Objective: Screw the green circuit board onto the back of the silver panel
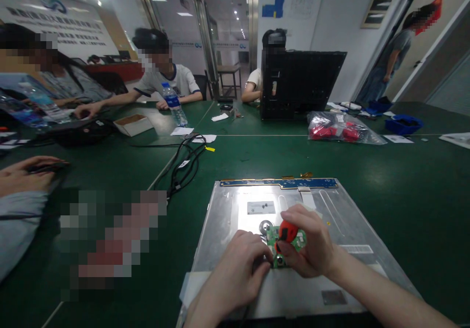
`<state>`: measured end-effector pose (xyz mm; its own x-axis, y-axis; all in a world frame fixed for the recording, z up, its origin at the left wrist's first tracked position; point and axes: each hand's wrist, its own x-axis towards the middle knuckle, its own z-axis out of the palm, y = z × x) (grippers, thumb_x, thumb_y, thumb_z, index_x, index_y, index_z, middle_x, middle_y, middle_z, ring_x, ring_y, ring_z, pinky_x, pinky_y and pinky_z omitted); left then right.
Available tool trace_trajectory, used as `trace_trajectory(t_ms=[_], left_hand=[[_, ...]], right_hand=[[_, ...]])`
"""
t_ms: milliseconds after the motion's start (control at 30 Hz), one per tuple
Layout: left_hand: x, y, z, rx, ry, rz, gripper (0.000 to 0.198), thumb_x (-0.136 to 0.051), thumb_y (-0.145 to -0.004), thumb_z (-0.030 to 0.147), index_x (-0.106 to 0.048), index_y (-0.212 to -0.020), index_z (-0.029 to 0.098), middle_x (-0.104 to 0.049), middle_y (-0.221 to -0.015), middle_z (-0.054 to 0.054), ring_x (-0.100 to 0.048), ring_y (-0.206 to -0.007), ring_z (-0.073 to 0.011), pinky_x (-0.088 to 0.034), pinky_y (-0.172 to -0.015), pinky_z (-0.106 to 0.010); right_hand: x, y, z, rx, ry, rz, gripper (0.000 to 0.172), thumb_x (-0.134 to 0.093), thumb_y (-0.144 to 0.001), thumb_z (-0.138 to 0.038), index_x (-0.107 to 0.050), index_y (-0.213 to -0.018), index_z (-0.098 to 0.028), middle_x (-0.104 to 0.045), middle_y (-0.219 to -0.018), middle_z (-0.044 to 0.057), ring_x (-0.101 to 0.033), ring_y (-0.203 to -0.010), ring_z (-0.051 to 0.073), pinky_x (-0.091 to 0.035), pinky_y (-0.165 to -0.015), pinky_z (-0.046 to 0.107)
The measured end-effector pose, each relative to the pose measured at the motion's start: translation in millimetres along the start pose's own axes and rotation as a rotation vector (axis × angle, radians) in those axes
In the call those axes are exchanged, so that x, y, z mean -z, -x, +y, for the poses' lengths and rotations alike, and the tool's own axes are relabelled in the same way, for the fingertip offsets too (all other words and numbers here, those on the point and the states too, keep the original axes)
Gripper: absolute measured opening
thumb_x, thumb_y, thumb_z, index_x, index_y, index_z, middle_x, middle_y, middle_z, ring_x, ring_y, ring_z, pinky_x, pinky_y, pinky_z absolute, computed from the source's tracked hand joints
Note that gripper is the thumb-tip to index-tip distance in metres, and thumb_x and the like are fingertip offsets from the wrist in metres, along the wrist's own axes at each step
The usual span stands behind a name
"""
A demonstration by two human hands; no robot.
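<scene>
A metal display panel point(231, 225) lies flat on the green table, with a blue circuit strip point(271, 183) along its far edge. On the panel is a small green circuit board point(299, 240). My right hand point(310, 245) grips a red and black screwdriver point(288, 231) over this board, its fingers and thumb around the handle. My left hand point(246, 264) is closed at the board's left edge, thumb and fingertips together; what they hold, if anything, is hidden. Beside the board's upper left corner sits a round metal disc point(265, 227).
Black cables point(187, 164) lie beyond the panel's left corner. Farther back stand a large black monitor point(301, 83), a bag of red parts point(341, 128), a blue tray point(404, 124) and a water bottle point(174, 105). Another person's hand point(25, 176) rests at left.
</scene>
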<state>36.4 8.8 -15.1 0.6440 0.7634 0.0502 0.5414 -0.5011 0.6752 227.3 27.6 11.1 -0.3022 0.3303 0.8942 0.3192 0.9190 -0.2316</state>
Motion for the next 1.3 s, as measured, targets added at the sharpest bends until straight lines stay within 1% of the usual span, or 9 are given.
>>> trace_trajectory(t_ms=[100, 167, 333, 533, 700, 900, 1033, 1133, 1300], left_hand=[[-0.6, 1.0, -0.6, -0.002, 0.003, 0.002, 0.013, -0.059, -0.083, 0.01, -0.066, -0.087, 0.021, -0.068, -0.088, -0.003, -0.06, -0.089, -0.0233, -0.042, -0.085, -0.037], [-1.0, 1.8, -0.5, -0.009, 0.012, 0.022, 0.014, -0.059, -0.082, 0.009, -0.066, -0.087, 0.021, -0.069, -0.089, -0.003, -0.061, -0.088, -0.0228, -0.042, -0.085, -0.037], [-2.6, 3.0, 0.6, -0.031, 0.003, 0.06, 0.017, -0.061, -0.078, 0.006, -0.065, -0.086, 0.02, -0.068, -0.084, -0.001, -0.06, -0.082, -0.0206, -0.042, -0.083, -0.036], [-5.1, 5.0, 2.2, -0.029, -0.033, 0.123, 0.014, -0.06, -0.078, 0.007, -0.063, -0.082, 0.02, -0.066, -0.08, -0.001, -0.059, -0.08, -0.02, -0.043, -0.082, -0.035], [-5.8, 6.1, 3.6, -0.023, -0.074, 0.11, 0.012, -0.062, -0.078, 0.008, -0.064, -0.082, 0.02, -0.066, -0.082, -0.002, -0.059, -0.083, -0.0211, -0.043, -0.081, -0.035], [-7.9, 11.5, 6.2, -0.027, -0.092, 0.172, 0.013, -0.057, -0.083, 0.01, -0.064, -0.08, 0.02, -0.065, -0.078, -0.002, -0.058, -0.08, -0.0203, -0.044, -0.08, -0.034], [-8.4, 13.5, 6.4, -0.01, -0.098, 0.19, 0.012, -0.058, -0.083, 0.011, -0.065, -0.081, 0.02, -0.065, -0.079, -0.002, -0.058, -0.081, -0.0209, -0.043, -0.079, -0.034], [-8.1, 13.7, 7.0, 0.006, -0.107, 0.2, 0.011, -0.058, -0.084, 0.011, -0.065, -0.081, 0.019, -0.064, -0.077, -0.002, -0.058, -0.08, -0.0208, -0.042, -0.078, -0.033], [-7.7, 12.8, 10.0, 0.016, -0.127, 0.209, 0.01, -0.059, -0.085, 0.012, -0.064, -0.08, 0.02, -0.064, -0.077, -0.002, -0.058, -0.08, -0.021, -0.042, -0.077, -0.033]], right_hand=[[0.3, 0.3, -1.1, 0.007, 0.006, -0.013, 0.046, -0.049, -0.089, -0.015, -0.043, -0.135, -0.014, -0.058, -0.079, 0.002, -0.054, -0.059, 0.016, -0.042, -0.048, 0.028], [0.5, 0.4, -1.5, 0.011, -0.017, -0.023, 0.046, -0.048, -0.09, -0.017, -0.043, -0.136, -0.014, -0.058, -0.08, 0.003, -0.056, -0.06, 0.016, -0.043, -0.049, 0.028], [0.1, 2.1, 0.3, 0.016, -0.115, -0.038, 0.053, -0.048, -0.087, -0.019, -0.039, -0.139, -0.014, -0.059, -0.082, 0.004, -0.059, -0.066, 0.018, -0.048, -0.052, 0.03], [2.1, 2.1, 2.5, -0.023, -0.085, -0.042, 0.057, -0.046, -0.084, -0.012, -0.038, -0.14, -0.016, -0.06, -0.081, 0.003, -0.058, -0.066, 0.018, -0.05, -0.055, 0.03], [1.6, 1.6, 0.5, -0.025, -0.02, -0.019, 0.056, -0.048, -0.085, -0.011, -0.038, -0.139, -0.016, -0.059, -0.079, 0.002, -0.054, -0.063, 0.016, -0.046, -0.051, 0.028], [-2.0, 1.2, -0.3, -0.02, -0.002, 0.006, 0.05, -0.053, -0.087, -0.014, -0.041, -0.135, -0.021, -0.055, -0.072, -0.004, -0.05, -0.057, 0.014, -0.04, -0.049, 0.025], [-1.6, 1.1, -1.1, -0.017, 0.002, 0.004, 0.046, -0.052, -0.089, -0.015, -0.042, -0.134, -0.02, -0.055, -0.073, -0.004, -0.048, -0.056, 0.014, -0.039, -0.049, 0.025], [-1.2, 1.8, -1.0, -0.02, -0.004, -0.007, 0.044, -0.052, -0.089, -0.015, -0.043, -0.132, -0.019, -0.055, -0.074, -0.003, -0.048, -0.058, 0.014, -0.039, -0.05, 0.026], [0.1, 2.4, 1.8, -0.035, -0.044, -0.039, 0.049, -0.052, -0.089, -0.018, -0.041, -0.136, -0.018, -0.056, -0.077, -0.001, -0.051, -0.063, 0.015, -0.044, -0.053, 0.026]])
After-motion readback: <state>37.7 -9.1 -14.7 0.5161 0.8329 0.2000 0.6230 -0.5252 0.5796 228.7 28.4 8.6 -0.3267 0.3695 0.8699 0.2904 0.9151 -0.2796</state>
